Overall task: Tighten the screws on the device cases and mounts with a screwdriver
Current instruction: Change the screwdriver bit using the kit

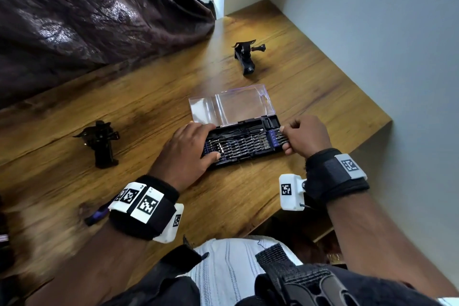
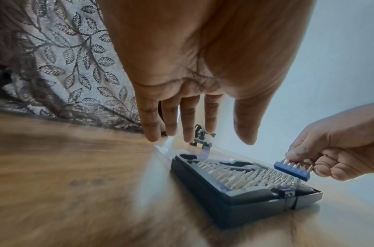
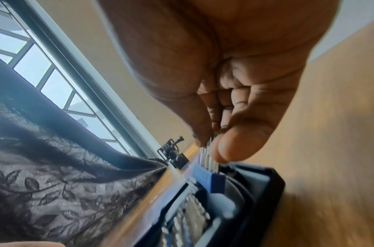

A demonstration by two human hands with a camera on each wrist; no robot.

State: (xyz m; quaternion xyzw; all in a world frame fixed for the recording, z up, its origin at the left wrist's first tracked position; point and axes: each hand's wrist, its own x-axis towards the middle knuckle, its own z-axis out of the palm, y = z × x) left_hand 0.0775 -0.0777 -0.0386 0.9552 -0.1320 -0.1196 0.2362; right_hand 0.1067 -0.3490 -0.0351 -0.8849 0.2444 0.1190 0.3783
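Blue strip of bits [image 2: 292, 170], tilted up at the right end of the bit case [image 1: 244, 143]: my right hand [image 1: 306, 135] pinches its bits between thumb and fingers. My left hand [image 1: 190, 148] lies flat and relaxed across the case's left end. One mount [image 1: 246, 57] stands beyond the clear lid [image 1: 232, 104], another [image 1: 101, 143] well left on the table [image 1: 149, 97].

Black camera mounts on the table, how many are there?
2. One black mount stands left of the open bit case; the other lies beyond it, toward the window. More may sit outside the view.
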